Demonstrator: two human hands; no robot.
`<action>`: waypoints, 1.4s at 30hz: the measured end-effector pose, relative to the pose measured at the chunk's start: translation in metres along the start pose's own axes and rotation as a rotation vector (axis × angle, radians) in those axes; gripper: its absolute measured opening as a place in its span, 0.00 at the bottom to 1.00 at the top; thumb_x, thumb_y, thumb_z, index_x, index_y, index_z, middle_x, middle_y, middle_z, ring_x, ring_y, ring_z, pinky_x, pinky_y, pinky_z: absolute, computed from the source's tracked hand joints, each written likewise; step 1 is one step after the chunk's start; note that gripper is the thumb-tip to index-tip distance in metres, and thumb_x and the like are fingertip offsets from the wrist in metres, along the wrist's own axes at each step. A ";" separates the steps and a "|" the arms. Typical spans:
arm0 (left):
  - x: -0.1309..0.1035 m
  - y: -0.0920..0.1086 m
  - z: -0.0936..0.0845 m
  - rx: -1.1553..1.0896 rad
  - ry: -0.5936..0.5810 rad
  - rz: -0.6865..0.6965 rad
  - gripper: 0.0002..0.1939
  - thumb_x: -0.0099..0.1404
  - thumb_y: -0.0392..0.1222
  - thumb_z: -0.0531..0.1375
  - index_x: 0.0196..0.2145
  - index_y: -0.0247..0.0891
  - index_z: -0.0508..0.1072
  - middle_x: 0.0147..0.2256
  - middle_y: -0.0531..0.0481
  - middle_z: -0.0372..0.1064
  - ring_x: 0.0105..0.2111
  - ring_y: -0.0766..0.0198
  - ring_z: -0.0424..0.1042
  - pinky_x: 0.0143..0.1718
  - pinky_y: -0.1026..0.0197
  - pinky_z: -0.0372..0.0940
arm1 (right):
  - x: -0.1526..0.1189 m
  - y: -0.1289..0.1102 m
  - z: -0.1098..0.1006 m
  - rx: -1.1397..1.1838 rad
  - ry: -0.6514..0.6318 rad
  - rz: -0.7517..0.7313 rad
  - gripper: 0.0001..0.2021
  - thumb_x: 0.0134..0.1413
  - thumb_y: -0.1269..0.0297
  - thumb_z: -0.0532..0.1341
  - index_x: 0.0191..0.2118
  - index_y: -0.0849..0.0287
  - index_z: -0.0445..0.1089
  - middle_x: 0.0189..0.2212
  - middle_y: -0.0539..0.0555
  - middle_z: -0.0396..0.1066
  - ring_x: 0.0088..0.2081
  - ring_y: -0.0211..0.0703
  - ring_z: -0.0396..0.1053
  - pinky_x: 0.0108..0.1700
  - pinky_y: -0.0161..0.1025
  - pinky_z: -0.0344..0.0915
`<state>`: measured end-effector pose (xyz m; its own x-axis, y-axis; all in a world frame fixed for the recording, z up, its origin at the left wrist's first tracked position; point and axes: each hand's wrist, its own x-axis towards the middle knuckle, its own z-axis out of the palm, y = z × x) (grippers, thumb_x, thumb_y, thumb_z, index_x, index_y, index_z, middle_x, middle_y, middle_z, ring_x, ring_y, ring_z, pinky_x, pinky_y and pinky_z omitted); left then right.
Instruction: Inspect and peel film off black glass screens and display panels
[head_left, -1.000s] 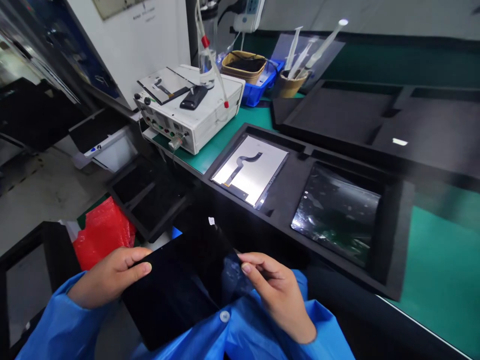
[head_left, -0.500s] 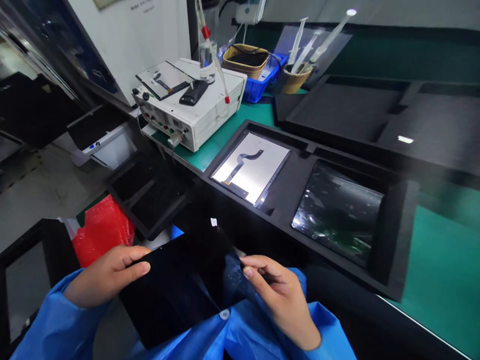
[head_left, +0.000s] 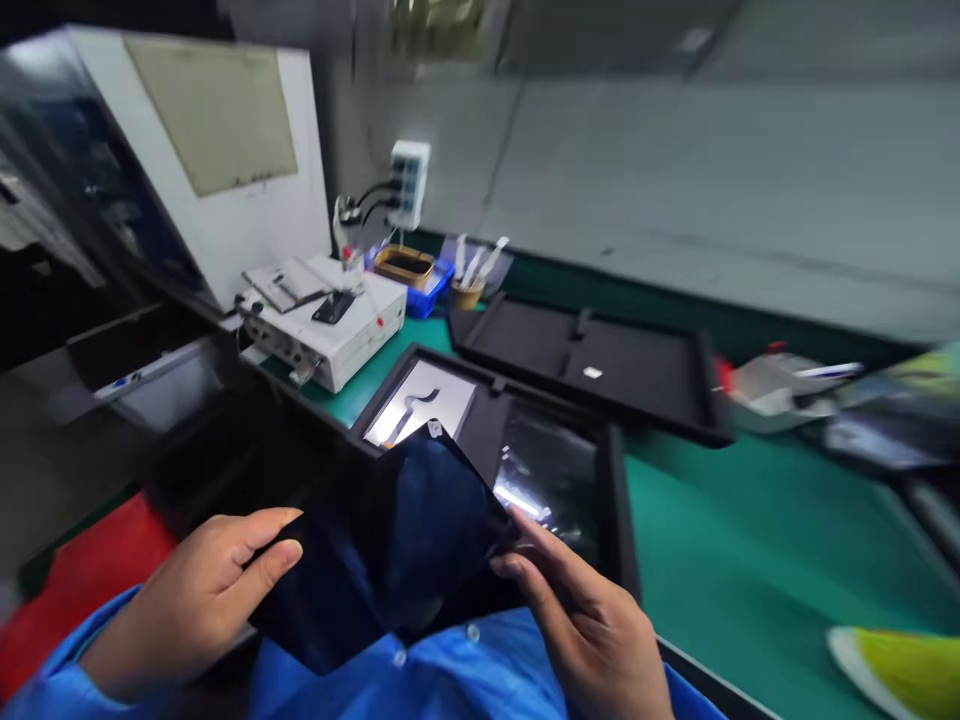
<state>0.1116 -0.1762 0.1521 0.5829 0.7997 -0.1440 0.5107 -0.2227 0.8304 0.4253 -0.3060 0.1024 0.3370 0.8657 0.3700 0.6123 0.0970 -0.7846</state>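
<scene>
A dark, glossy screen panel (head_left: 442, 520) hangs tilted between both hands in front of the blue garment, a small white tag at its far corner. My left hand (head_left: 199, 590) pinches its left edge between thumb and fingers. With thumb and fingertips, my right hand (head_left: 592, 610) grips the right corner. Just beyond stands a black foam tray (head_left: 487, 430) with two recesses. Its left recess holds a silver-backed display (head_left: 450, 388) with a dark flex cable, and its right one a dark panel under shiny film (head_left: 555, 470).
A second black tray (head_left: 637, 360) lies behind on the green mat (head_left: 720, 540). At back left stands a white instrument box (head_left: 360, 340) bearing a display and a black device. Syringes stand in a cup (head_left: 466, 297). A yellow-green object (head_left: 900, 665) sits at right, red plastic (head_left: 97, 575) at left.
The camera view has swung up and to the right, showing more wall and mat. The panel is raised and tilted differently, its far corner now overlapping the tray. Both hands keep their hold.
</scene>
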 end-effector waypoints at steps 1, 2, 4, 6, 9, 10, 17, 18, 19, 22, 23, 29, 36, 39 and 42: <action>0.013 0.014 -0.005 -0.005 0.019 0.083 0.14 0.67 0.53 0.58 0.38 0.46 0.81 0.28 0.51 0.77 0.28 0.56 0.74 0.30 0.63 0.70 | 0.011 -0.008 -0.013 -0.048 0.064 -0.073 0.17 0.62 0.60 0.64 0.56 0.49 0.74 0.29 0.47 0.81 0.28 0.41 0.79 0.36 0.31 0.77; 0.026 0.030 -0.011 -0.016 0.032 0.168 0.14 0.66 0.54 0.59 0.40 0.47 0.81 0.29 0.51 0.78 0.29 0.55 0.75 0.31 0.62 0.71 | 0.022 -0.018 -0.027 -0.093 0.135 -0.145 0.18 0.62 0.61 0.64 0.57 0.48 0.73 0.29 0.47 0.81 0.27 0.40 0.78 0.34 0.30 0.76; 0.051 0.069 -0.027 -0.045 0.049 0.337 0.16 0.64 0.55 0.61 0.42 0.46 0.82 0.32 0.49 0.79 0.30 0.53 0.76 0.33 0.60 0.72 | 0.042 -0.041 -0.057 -0.179 0.289 -0.290 0.19 0.62 0.63 0.63 0.58 0.47 0.71 0.28 0.46 0.80 0.25 0.38 0.77 0.31 0.30 0.76; 0.069 0.110 -0.043 -0.061 0.089 0.517 0.17 0.62 0.57 0.63 0.42 0.46 0.82 0.33 0.47 0.80 0.32 0.51 0.77 0.36 0.59 0.73 | 0.059 -0.065 -0.087 -0.277 0.432 -0.436 0.22 0.64 0.65 0.62 0.62 0.45 0.68 0.29 0.46 0.80 0.27 0.39 0.78 0.32 0.31 0.76; 0.083 0.161 -0.059 -0.053 0.167 0.770 0.18 0.63 0.55 0.63 0.45 0.45 0.82 0.36 0.48 0.80 0.36 0.50 0.78 0.41 0.58 0.73 | 0.071 -0.100 -0.127 -0.464 0.585 -0.663 0.27 0.64 0.70 0.62 0.65 0.43 0.63 0.32 0.47 0.81 0.29 0.40 0.78 0.38 0.36 0.77; 0.085 0.173 -0.063 -0.046 0.172 0.831 0.18 0.64 0.55 0.62 0.46 0.44 0.81 0.35 0.48 0.79 0.36 0.51 0.77 0.41 0.58 0.73 | 0.072 -0.111 -0.138 -0.532 0.609 -0.733 0.28 0.63 0.71 0.62 0.66 0.43 0.62 0.33 0.47 0.81 0.30 0.41 0.78 0.39 0.37 0.77; 0.082 0.219 -0.075 0.061 0.196 0.969 0.21 0.68 0.54 0.56 0.47 0.37 0.79 0.27 0.52 0.75 0.26 0.64 0.72 0.28 0.66 0.69 | 0.068 -0.155 -0.180 -0.805 0.624 -1.051 0.24 0.63 0.78 0.59 0.62 0.52 0.67 0.34 0.52 0.80 0.33 0.40 0.77 0.37 0.35 0.75; 0.080 0.223 -0.077 0.079 0.210 0.983 0.21 0.68 0.54 0.56 0.46 0.37 0.79 0.27 0.52 0.74 0.25 0.65 0.71 0.27 0.66 0.68 | 0.066 -0.160 -0.182 -0.822 0.614 -1.064 0.24 0.63 0.78 0.58 0.61 0.51 0.68 0.34 0.51 0.80 0.33 0.39 0.77 0.37 0.34 0.75; 0.077 0.227 -0.080 0.096 0.222 0.998 0.21 0.68 0.54 0.56 0.45 0.37 0.79 0.27 0.52 0.74 0.25 0.65 0.71 0.26 0.67 0.67 | 0.065 -0.164 -0.184 -0.838 0.610 -1.079 0.23 0.63 0.78 0.58 0.60 0.51 0.69 0.33 0.51 0.79 0.32 0.39 0.76 0.37 0.34 0.76; 0.067 0.236 -0.088 0.123 0.269 1.036 0.20 0.67 0.55 0.56 0.43 0.38 0.79 0.27 0.53 0.74 0.25 0.66 0.70 0.26 0.67 0.66 | 0.062 -0.177 -0.188 -0.876 0.624 -1.122 0.22 0.63 0.77 0.58 0.59 0.50 0.70 0.31 0.50 0.78 0.31 0.38 0.76 0.36 0.33 0.76; 0.063 0.239 -0.091 0.132 0.281 1.043 0.20 0.67 0.55 0.56 0.42 0.38 0.79 0.27 0.53 0.75 0.25 0.67 0.70 0.26 0.68 0.66 | 0.061 -0.181 -0.189 -0.883 0.630 -1.134 0.22 0.63 0.77 0.58 0.59 0.51 0.70 0.31 0.50 0.78 0.31 0.38 0.76 0.36 0.33 0.76; 0.040 0.256 -0.110 0.227 0.432 1.125 0.18 0.67 0.54 0.55 0.36 0.40 0.79 0.23 0.57 0.72 0.22 0.70 0.67 0.22 0.70 0.60 | 0.061 -0.208 -0.199 -0.921 0.661 -1.202 0.27 0.62 0.79 0.60 0.63 0.49 0.66 0.30 0.49 0.77 0.31 0.38 0.75 0.37 0.35 0.76; 0.024 0.264 -0.126 0.258 0.602 1.174 0.18 0.65 0.54 0.55 0.37 0.41 0.79 0.28 0.55 0.76 0.24 0.68 0.72 0.24 0.69 0.62 | 0.056 -0.234 -0.206 -0.945 0.661 -1.269 0.29 0.62 0.80 0.60 0.65 0.49 0.63 0.33 0.50 0.79 0.34 0.37 0.76 0.39 0.36 0.76; 0.019 0.265 -0.128 0.248 0.648 1.207 0.17 0.65 0.53 0.55 0.36 0.41 0.79 0.26 0.56 0.75 0.24 0.69 0.71 0.24 0.70 0.62 | 0.056 -0.241 -0.206 -0.943 0.665 -1.282 0.30 0.62 0.80 0.61 0.65 0.47 0.63 0.34 0.50 0.79 0.35 0.37 0.76 0.39 0.35 0.76; 0.014 0.266 -0.128 0.246 0.657 1.244 0.15 0.65 0.51 0.55 0.34 0.41 0.78 0.23 0.57 0.73 0.22 0.70 0.69 0.23 0.70 0.60 | 0.055 -0.245 -0.207 -0.947 0.658 -1.298 0.31 0.62 0.80 0.61 0.66 0.47 0.62 0.34 0.50 0.79 0.35 0.37 0.76 0.39 0.35 0.76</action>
<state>0.1743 -0.1526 0.4399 0.3666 0.1085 0.9240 0.0270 -0.9940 0.1061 0.4413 -0.3839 0.4178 -0.6095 0.1120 0.7848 0.7901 0.0039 0.6130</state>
